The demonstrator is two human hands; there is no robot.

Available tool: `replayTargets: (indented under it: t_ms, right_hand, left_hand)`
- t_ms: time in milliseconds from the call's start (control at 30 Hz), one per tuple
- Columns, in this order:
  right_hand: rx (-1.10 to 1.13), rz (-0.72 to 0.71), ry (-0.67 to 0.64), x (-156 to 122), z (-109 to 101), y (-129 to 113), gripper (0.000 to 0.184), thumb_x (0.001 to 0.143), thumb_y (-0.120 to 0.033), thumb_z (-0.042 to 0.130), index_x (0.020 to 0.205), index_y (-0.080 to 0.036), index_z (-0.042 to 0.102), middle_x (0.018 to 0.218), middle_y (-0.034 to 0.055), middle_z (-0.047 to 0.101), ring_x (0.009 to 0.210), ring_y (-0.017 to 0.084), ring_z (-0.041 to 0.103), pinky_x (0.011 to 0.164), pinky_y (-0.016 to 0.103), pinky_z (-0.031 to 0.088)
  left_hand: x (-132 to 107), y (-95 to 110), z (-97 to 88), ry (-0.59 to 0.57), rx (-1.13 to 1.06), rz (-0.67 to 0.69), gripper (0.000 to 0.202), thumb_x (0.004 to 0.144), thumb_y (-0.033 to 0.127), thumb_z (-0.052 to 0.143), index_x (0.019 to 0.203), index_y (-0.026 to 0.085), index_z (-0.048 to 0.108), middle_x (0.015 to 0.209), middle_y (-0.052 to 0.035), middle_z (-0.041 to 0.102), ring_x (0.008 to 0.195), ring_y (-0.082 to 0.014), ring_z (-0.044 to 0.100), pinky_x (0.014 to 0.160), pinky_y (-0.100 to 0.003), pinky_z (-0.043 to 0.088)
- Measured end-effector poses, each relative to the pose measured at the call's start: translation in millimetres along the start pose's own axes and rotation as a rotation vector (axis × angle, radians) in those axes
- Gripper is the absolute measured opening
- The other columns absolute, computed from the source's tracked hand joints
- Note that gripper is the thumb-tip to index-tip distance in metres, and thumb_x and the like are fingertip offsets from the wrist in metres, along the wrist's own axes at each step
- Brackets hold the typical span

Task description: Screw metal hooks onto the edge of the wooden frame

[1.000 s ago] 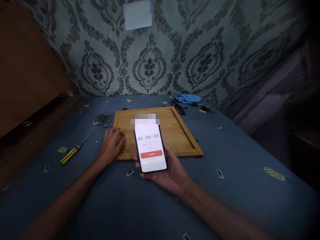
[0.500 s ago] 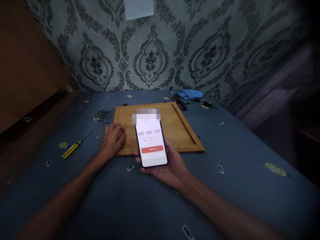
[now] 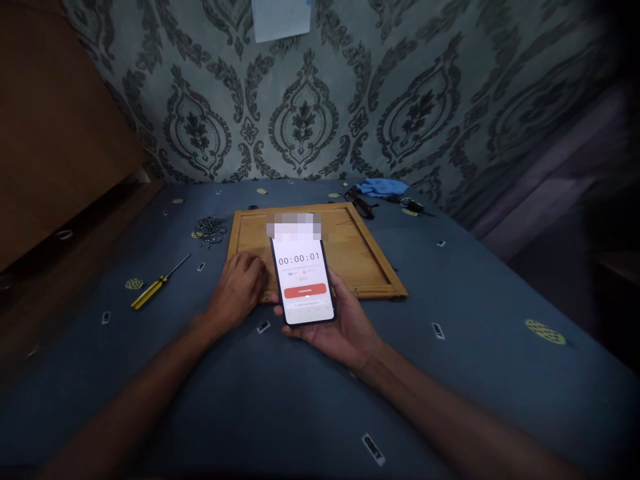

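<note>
My right hand holds a phone upright over the near edge of a flat wooden frame. The phone's screen shows a timer reading 00:00:01 and a red button. My left hand rests with curled fingers on the frame's near left corner, just left of the phone. The frame lies on a blue patterned cloth surface.
A yellow-handled screwdriver lies left of my left hand. A pile of metal hooks sits beyond it. At the back right lie dark glasses, a blue cloth and a small tool. A patterned wall stands behind; a wooden panel at left.
The timer went from 00:00:00 to 00:00:01. My left hand slid slightly right toward the phone. The view shifted a little.
</note>
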State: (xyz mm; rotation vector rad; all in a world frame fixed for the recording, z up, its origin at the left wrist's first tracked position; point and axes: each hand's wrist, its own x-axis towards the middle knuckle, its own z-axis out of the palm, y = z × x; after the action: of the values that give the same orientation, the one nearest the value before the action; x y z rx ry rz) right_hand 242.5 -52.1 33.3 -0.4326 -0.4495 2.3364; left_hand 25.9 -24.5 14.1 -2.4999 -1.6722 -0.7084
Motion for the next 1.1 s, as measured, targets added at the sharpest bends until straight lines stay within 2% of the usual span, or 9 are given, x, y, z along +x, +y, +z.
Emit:
replayTargets:
  t_ms: [167, 333, 467, 633, 733, 833, 1000, 1100]
  right_hand:
    - [0.003, -0.001, 0.016, 0.6, 0.5, -0.7, 0.068, 0.111, -0.059, 0.022, 0.119, -0.016, 0.074, 0.106, 0.0148, 0.081, 0.091, 0.024, 0.078, 0.076, 0.038, 0.063]
    - [0.008, -0.002, 0.030, 1.0, 0.5, -2.7, 0.071, 0.111, -0.058, 0.017, 0.119, -0.016, 0.073, 0.103, 0.0140, 0.081, 0.089, 0.024, 0.078, 0.073, 0.038, 0.062]
    - [0.011, -0.022, 0.054, 1.4, -1.5, -3.3, 0.067, 0.110, -0.060, 0.022, 0.124, -0.015, 0.070, 0.106, 0.0156, 0.080, 0.091, 0.025, 0.076, 0.075, 0.039, 0.061]
    - [-0.033, -0.126, 0.113, -3.4, 1.2, -13.8, 0.068, 0.110, -0.059, 0.019, 0.121, -0.014, 0.068, 0.101, 0.0173, 0.080, 0.086, 0.025, 0.076, 0.071, 0.037, 0.061]
    - [-0.121, -0.279, 0.216, -18.7, -1.1, -33.2, 0.065, 0.110, -0.059, 0.022, 0.122, -0.015, 0.068, 0.100, 0.0166, 0.080, 0.084, 0.025, 0.076, 0.071, 0.038, 0.062]
    - [-0.186, -0.386, 0.340, -47.3, -12.4, -61.6, 0.059, 0.109, -0.058, 0.026, 0.126, -0.019, 0.067, 0.105, 0.0147, 0.080, 0.087, 0.024, 0.076, 0.069, 0.036, 0.062]
    - [-0.252, -0.423, 0.557, -100.9, -42.6, -112.0, 0.055, 0.107, -0.059, 0.032, 0.122, -0.021, 0.068, 0.106, 0.0137, 0.080, 0.085, 0.024, 0.076, 0.068, 0.037, 0.060]
    - [-0.295, -0.405, 0.711, -121.0, -57.9, -133.3, 0.050, 0.107, -0.056, 0.035, 0.114, -0.020, 0.069, 0.100, 0.0129, 0.079, 0.083, 0.023, 0.076, 0.072, 0.037, 0.059]
  left_hand:
    - [0.9, -2.1, 2.6, -0.011, -0.016, 0.017, 0.022, 0.106, 0.022, 0.040, 0.103, 0.019, 0.062, 0.113, -0.0112, 0.066, 0.106, -0.0269, 0.058, 0.096, -0.044, 0.051]
    - [0.5, -1.5, 2.7, -0.015, -0.015, 0.013, 0.021, 0.106, 0.023, 0.040, 0.104, 0.019, 0.061, 0.113, -0.0109, 0.065, 0.108, -0.0272, 0.059, 0.096, -0.043, 0.050]
    - [0.0, -3.7, 3.9, -0.020, -0.018, 0.021, 0.020, 0.107, 0.024, 0.041, 0.105, 0.019, 0.060, 0.114, -0.0104, 0.065, 0.108, -0.0268, 0.059, 0.097, -0.042, 0.050]
    - [-1.5, -6.3, 4.8, 0.002, -0.044, 0.036, 0.021, 0.107, 0.026, 0.039, 0.103, 0.021, 0.059, 0.111, -0.0104, 0.065, 0.106, -0.0277, 0.059, 0.096, -0.044, 0.050]
    - [-1.6, -8.1, 6.4, 0.019, -0.063, 0.055, 0.019, 0.106, 0.027, 0.040, 0.102, 0.022, 0.058, 0.110, -0.0102, 0.065, 0.105, -0.0284, 0.059, 0.096, -0.045, 0.050]
    - [-1.1, -10.4, 8.7, 0.028, -0.074, 0.074, 0.020, 0.106, 0.029, 0.040, 0.102, 0.022, 0.058, 0.110, -0.0107, 0.066, 0.105, -0.0294, 0.060, 0.095, -0.045, 0.051]
    - [-0.1, -13.3, 11.8, 0.040, -0.077, 0.077, 0.023, 0.106, 0.031, 0.038, 0.100, 0.022, 0.058, 0.108, -0.0111, 0.067, 0.105, -0.0311, 0.060, 0.094, -0.048, 0.051]
    - [-0.1, -13.6, 12.1, 0.044, -0.080, 0.075, 0.023, 0.105, 0.032, 0.038, 0.100, 0.022, 0.059, 0.108, -0.0113, 0.067, 0.104, -0.0315, 0.061, 0.093, -0.049, 0.051]
